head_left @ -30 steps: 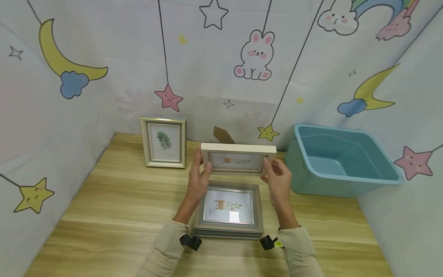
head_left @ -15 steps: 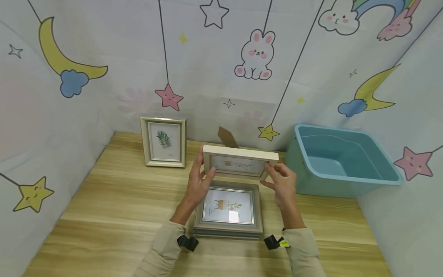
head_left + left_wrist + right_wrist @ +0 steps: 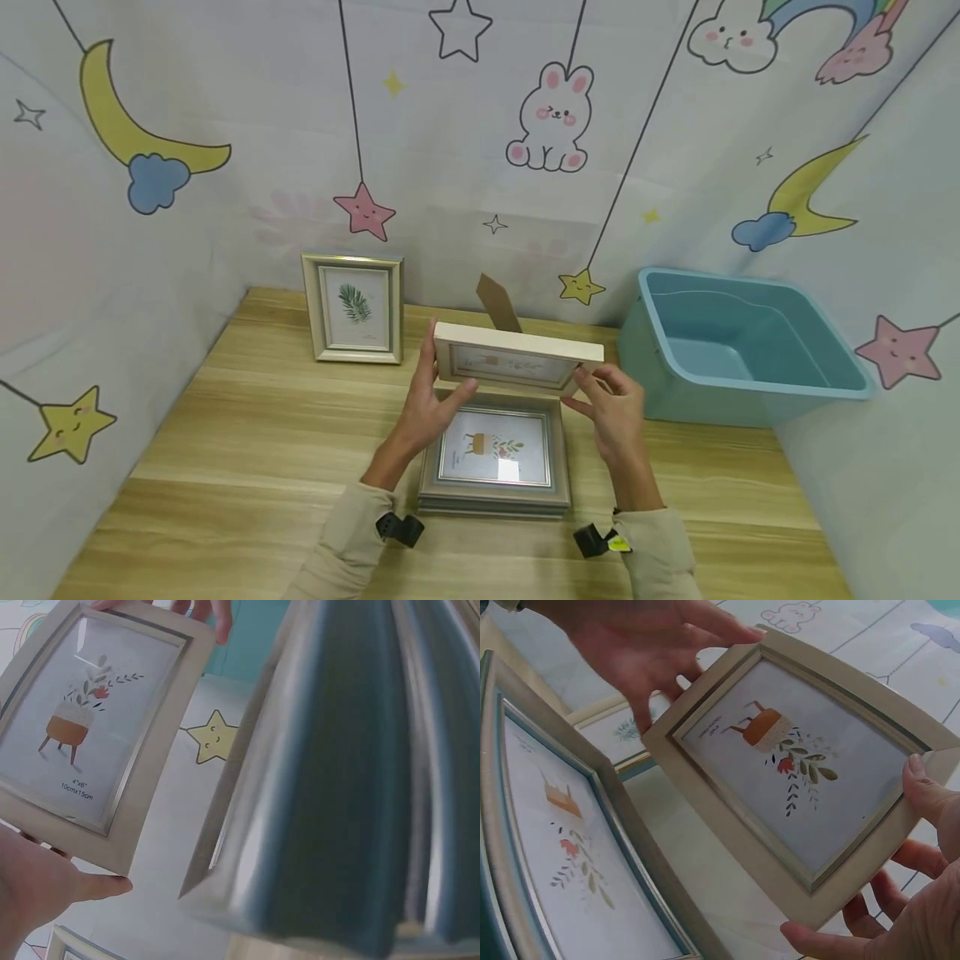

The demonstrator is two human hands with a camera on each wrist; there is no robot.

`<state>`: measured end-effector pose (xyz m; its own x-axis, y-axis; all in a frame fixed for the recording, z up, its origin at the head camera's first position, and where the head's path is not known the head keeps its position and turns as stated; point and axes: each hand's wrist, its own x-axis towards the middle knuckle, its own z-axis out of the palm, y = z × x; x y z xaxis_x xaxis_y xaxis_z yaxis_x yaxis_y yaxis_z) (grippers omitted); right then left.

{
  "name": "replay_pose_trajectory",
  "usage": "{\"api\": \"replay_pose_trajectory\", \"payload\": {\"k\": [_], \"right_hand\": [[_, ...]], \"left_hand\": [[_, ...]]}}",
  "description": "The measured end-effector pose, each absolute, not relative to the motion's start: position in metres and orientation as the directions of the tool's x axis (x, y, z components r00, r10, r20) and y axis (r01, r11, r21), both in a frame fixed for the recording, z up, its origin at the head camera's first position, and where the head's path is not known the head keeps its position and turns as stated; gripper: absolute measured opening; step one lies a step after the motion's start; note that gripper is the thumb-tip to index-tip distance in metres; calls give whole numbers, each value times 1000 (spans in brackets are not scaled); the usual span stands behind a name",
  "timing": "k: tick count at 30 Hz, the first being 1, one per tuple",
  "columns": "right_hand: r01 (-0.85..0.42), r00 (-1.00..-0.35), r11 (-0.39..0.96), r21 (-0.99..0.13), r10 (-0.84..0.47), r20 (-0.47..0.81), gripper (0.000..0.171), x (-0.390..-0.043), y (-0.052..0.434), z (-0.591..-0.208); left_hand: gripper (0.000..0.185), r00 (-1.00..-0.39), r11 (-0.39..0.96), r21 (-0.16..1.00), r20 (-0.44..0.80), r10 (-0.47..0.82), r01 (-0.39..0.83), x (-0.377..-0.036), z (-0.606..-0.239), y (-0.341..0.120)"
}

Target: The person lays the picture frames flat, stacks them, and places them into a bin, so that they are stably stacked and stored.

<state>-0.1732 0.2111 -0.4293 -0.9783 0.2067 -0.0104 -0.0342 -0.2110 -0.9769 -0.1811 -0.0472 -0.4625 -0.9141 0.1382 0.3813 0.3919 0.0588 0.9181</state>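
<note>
Both hands carry a cream picture frame in the air, just above a stack of grey-blue frames lying flat on the table. The left hand takes the frame's left short end in a narrow grip, thumb on the front border and fingers reaching up behind the edge; in the right wrist view its fingertips lie along the upper border. The right hand pinches the right short end the same way, thumb pressed on the front corner and the other fingers curled under the back. The cream frame lies with its long axis running left to right, its glass tilted toward the person and its top edge leaning away, so the print of a potted plant on legs faces the head camera. A brown cardboard stand juts up from its back. The top frame of the stack shows the same potted-plant print. A silver frame with a leaf print stands upright at the far edge of the table to the left, and a blue plastic tub sits to the right.
</note>
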Motion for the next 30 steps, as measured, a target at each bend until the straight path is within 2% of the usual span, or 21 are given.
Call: {"api": "replay_pose_trajectory", "payload": {"k": [5, 8, 15, 18, 23, 30], "right_hand": [[-123, -973, -224, -967, 219, 74, 20, -165, 209, -436], [-189, -965, -227, -955, 224, 138, 20, -160, 208, -440], [-350, -935, -322, -880, 175, 308, 16, -145, 203, -447], [-407, -913, -357, -841, 127, 388, 13, -140, 203, -451], [-487, -860, -388, -782, 54, 508, 25, -136, 205, -456], [-581, -788, -379, -720, 39, 615, 24, -137, 212, -458]], "left_hand": [[112, -901, 15, 927, 360, 245, 374, -183, -450, -55], [123, -882, -5, 931, 346, 320, 364, -186, -438, -60], [137, -833, 52, 917, 335, 439, 396, -191, -416, -73], [141, -783, 25, 899, 368, 502, 438, -193, -408, -79], [145, -670, -74, 863, 440, 598, 500, -196, -400, -86], [146, -531, -231, 835, 506, 680, 500, -197, -398, -87]]}}
